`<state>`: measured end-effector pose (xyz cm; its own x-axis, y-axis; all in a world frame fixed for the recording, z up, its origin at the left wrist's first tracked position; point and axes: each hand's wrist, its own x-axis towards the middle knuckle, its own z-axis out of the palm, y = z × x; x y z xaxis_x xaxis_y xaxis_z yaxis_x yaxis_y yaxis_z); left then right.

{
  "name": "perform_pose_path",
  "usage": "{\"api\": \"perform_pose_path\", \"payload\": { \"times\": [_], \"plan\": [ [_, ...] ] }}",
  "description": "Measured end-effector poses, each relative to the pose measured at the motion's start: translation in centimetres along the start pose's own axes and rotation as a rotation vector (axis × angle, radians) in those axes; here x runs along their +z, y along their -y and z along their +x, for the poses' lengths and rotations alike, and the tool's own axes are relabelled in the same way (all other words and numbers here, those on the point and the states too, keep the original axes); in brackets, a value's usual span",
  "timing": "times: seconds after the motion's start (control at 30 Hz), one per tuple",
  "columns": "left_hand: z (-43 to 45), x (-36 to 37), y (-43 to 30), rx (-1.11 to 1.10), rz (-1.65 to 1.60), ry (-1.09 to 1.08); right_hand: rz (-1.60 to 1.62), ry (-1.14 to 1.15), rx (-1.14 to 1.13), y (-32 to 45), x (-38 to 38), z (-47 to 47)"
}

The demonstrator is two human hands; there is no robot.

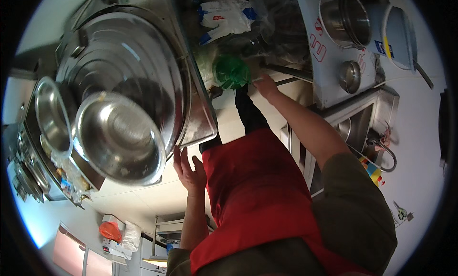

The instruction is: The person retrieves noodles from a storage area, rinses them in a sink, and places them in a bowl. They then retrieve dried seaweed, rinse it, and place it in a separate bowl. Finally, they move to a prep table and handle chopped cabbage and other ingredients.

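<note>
My left hand has its fingers apart and holds nothing that I can see. It is beside the corner of the steel worktop, close to the rim of a large steel basin. That basin leans on a very wide round steel lid or pan. Low down in shadow, my right hand reaches out just right of a green plastic container or bag. Its fingertips are dim, so a grip on anything cannot be made out. A dark bar runs just beyond that hand.
A smaller steel bowl stands at far left. White-and-blue plastic packaging lies among clear bags at the back. To the right are steel pots on a counter, a steel sink and its curved tap. Scissors hang on the wall.
</note>
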<state>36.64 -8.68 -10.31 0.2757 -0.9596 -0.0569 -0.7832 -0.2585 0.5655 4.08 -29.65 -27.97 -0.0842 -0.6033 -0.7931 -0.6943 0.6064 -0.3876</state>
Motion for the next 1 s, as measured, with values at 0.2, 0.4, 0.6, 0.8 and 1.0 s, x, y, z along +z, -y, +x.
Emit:
{"api": "perform_pose_path", "payload": {
  "times": [0.2, 0.4, 0.6, 0.8, 1.0],
  "plan": [
    [0.3, 4.3, -0.9, -0.058, 0.196, 0.018, 0.084, -0.368, -0.153, -6.3, 0.5, 18.5],
    [0.7, 4.7, 0.4, -0.123, 0.253, 0.013, 0.034, -0.497, -0.249, -9.6, 0.2, 30.3],
    [0.5, 5.2, -0.2, -0.191, 0.306, 0.020, -0.247, -0.209, -0.013, -5.1, 3.1, 30.6],
    [0.1, 5.6, -0.1, -0.251, 0.298, 0.031, -0.172, -0.187, 0.121, -0.4, 4.8, 26.1],
    [0.1, 5.5, 0.4, -0.236, 0.261, 0.040, -0.224, -0.228, 0.087, -3.8, 2.9, 28.3]
  ]
}}
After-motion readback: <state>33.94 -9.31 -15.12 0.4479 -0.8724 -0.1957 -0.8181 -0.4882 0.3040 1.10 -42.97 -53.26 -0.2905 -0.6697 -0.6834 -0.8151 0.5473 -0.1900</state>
